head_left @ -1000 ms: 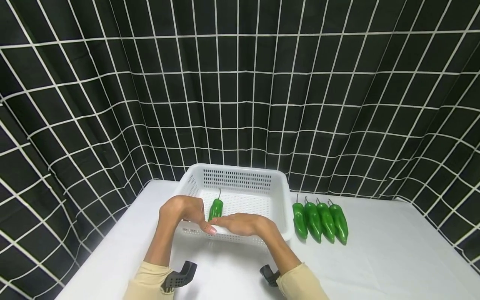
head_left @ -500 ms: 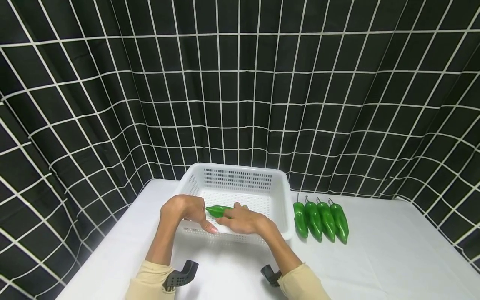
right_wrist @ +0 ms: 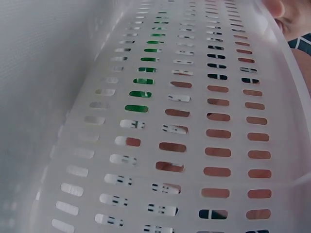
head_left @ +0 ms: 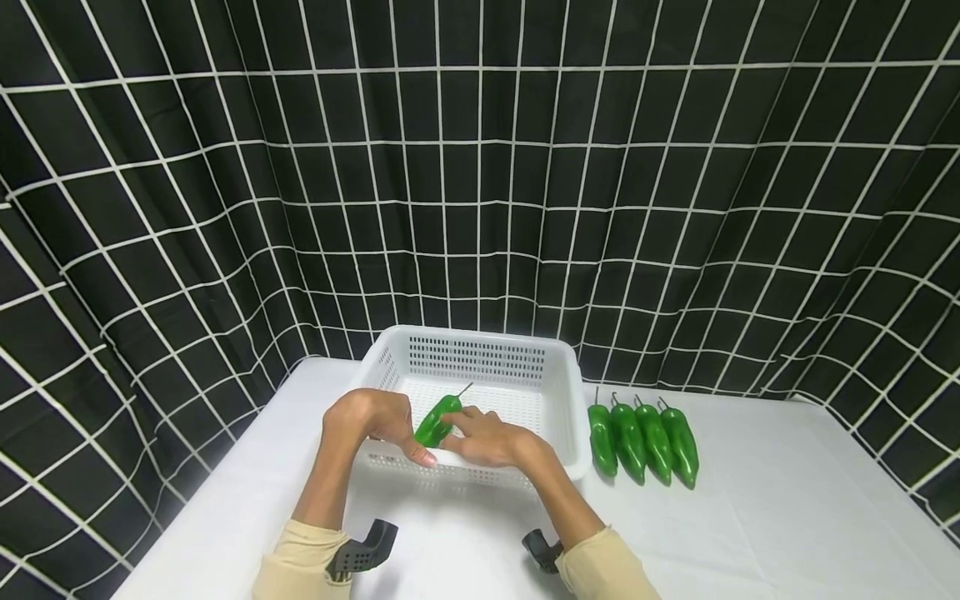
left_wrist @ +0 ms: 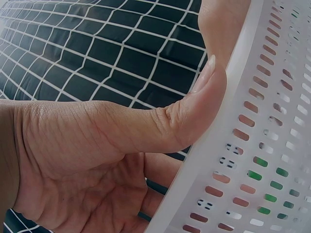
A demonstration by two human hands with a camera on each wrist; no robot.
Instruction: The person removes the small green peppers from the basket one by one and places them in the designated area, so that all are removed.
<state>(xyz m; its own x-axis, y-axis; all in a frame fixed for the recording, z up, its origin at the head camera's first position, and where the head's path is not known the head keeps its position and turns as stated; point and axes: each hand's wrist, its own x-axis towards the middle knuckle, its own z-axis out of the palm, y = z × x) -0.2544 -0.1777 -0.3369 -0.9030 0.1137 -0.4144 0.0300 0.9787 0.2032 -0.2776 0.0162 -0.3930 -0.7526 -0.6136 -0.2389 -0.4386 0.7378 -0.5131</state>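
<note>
A green chili pepper (head_left: pixel 435 423) lies slanted inside the white plastic basket (head_left: pixel 487 335), its thin stem pointing up and right. My right hand (head_left: pixel 491 437) reaches over the near rim and holds the pepper's right side between thumb and fingers. At the near left of the basket, my left hand (head_left: pixel 378 421) grips the rim. The left wrist view has the left thumb (left_wrist: pixel 184 121) bent along the outer rim, with the other fingers behind the wall. Through the basket's slots in the right wrist view, bits of green show; the wall hides most of that hand.
Several more green peppers (head_left: pixel 643 442) lie side by side on the white table (head_left: pixel 750 517), right of the basket, stems toward the back. A black curtain with a white grid (head_left: pixel 510 167) surrounds the table at the back and sides.
The pepper first pointed its stem away, then lay crosswise with the tip left, and now slants with its stem up right. My right hand turned it; the left stayed on the rim.
</note>
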